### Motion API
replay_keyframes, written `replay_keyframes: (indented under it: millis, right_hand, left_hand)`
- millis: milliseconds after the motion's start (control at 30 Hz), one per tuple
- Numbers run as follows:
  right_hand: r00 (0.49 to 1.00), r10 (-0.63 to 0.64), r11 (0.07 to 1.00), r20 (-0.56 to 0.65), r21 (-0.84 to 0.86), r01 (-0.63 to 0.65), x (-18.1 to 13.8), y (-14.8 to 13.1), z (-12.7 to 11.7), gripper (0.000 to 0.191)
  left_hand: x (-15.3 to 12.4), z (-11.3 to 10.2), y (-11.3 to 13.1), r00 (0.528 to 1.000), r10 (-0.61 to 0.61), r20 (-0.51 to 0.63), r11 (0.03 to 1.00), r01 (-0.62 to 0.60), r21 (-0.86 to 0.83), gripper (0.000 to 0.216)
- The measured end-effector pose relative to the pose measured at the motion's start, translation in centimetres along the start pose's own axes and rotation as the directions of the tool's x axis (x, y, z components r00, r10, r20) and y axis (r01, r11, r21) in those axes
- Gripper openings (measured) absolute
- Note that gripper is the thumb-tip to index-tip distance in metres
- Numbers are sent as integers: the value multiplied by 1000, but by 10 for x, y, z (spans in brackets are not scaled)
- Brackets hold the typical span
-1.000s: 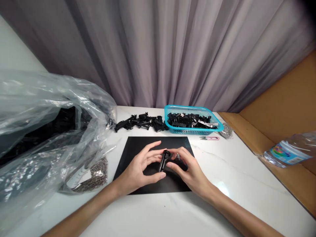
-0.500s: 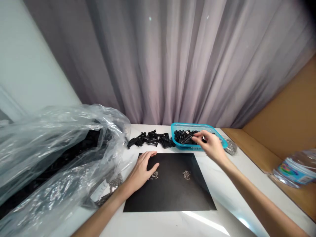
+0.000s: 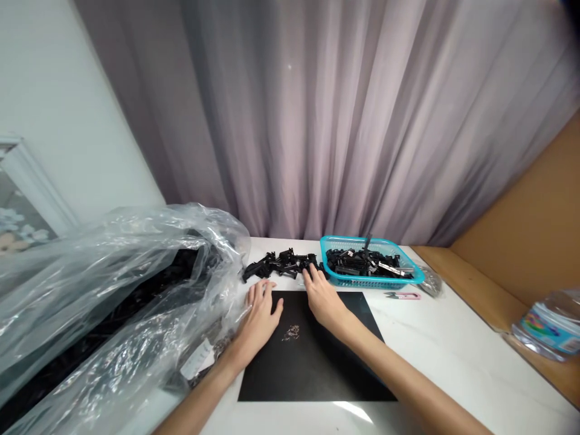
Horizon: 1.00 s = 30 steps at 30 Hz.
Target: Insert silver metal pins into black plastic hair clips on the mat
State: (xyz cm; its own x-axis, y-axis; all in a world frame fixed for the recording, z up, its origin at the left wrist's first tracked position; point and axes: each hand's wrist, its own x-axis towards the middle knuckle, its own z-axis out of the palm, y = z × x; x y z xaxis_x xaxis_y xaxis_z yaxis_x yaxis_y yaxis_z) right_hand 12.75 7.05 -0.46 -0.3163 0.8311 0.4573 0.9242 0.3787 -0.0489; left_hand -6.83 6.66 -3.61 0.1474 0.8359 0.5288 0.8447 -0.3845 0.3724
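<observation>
My left hand point(image 3: 260, 315) lies flat with fingers spread on the left edge of a black mat point(image 3: 317, 362). My right hand point(image 3: 321, 295) reaches to the mat's far edge, its fingertips touching a loose pile of black plastic parts point(image 3: 278, 266); whether it grips one is hidden. A small heap of shiny metal bits point(image 3: 290, 332) lies on the mat between my hands. To the right of the pile stands a turquoise basket point(image 3: 410, 279) filled with more black parts.
A big clear plastic bag point(image 3: 113, 290) with dark contents fills the left side of the white table. A small pink tool point(image 3: 403, 295) lies in front of the basket. A plastic bottle point(image 3: 546, 323) and a cardboard wall point(image 3: 521, 223) stand at right. A grey curtain hangs behind.
My right hand has left the basket and moved left to the loose pile of black parts. The black part held a second ago is gone from my hands. My view has tilted up.
</observation>
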Motion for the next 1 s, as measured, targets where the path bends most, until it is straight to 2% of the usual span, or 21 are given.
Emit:
replay_keyframes:
  millis: [67, 167, 267, 367, 500, 633, 733, 800, 867, 1000]
  right_hand:
    - [999, 38, 999, 38, -37, -37, 10, 0, 12, 62]
    - [989, 131, 989, 75, -84, -125, 21, 9, 22, 68]
    - [981, 169, 982, 93, -106, -159, 23, 14, 22, 63]
    - [984, 146, 985, 103, -104, -136, 18, 14, 15, 54]
    - [993, 76, 995, 90, -69, -70, 7, 8, -1, 43]
    - [999, 51, 998, 19, -21, -50, -19, 8, -19, 18]
    - [998, 55, 998, -9, 20, -55, -54, 21, -32, 23]
    - [998, 55, 998, -18, 39, -54, -81, 37, -40, 19]
    - [998, 57, 997, -31, 61, -55, -104, 53, -45, 17]
    - [979, 171, 956, -110, 260, -138, -125, 77, -48, 19]
  left_hand:
    - [4, 0, -8, 999, -34, -31, 999, 35, 34, 39]
    - [10, 0, -19, 997, -72, -42, 995, 74, 64, 59]
    - [16, 0, -27, 996, -85, -26, 993, 87, 76, 72]
    - [19, 0, -29, 996, -86, -12, 993, 87, 84, 74]
    - [17, -3, -14, 997, -71, 4, 992, 70, 103, 69]
    - [31, -6, 11, 998, -31, 61, 989, 22, 148, 61]
    - [61, -8, 18, 992, -71, 103, 978, 49, 202, 63]
    - [86, -7, 13, 984, -130, 125, 968, 98, 231, 69]
    - [107, -5, 4, 969, -203, 141, 953, 163, 254, 65]
    - [121, -1, -11, 939, -293, 181, 930, 236, 281, 58]
